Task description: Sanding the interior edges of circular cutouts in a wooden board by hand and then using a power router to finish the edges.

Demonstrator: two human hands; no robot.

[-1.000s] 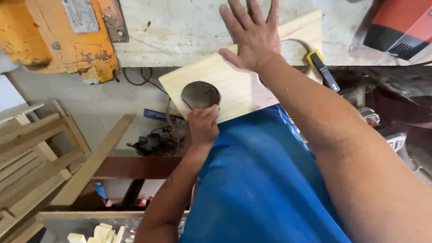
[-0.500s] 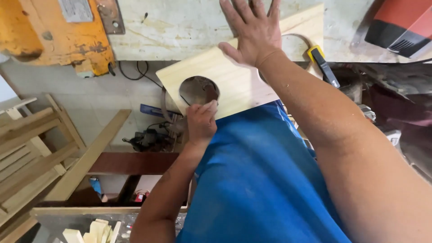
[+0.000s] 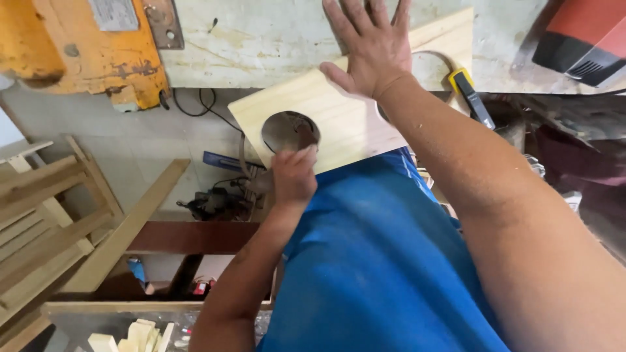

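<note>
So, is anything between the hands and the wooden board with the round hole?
Nothing visible. The right hand lies flat on the wooden board, and the left hand touches its near edge at the round hole. The yellow-handled tool lies apart, to the right.

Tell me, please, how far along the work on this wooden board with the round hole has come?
Done: the round hole is already cut through the pale wooden board. In hand: the right hand presses flat on the board, while the left hand works at the hole's near edge, fingers bunched. Whether the edge needs more work cannot be judged.
</note>
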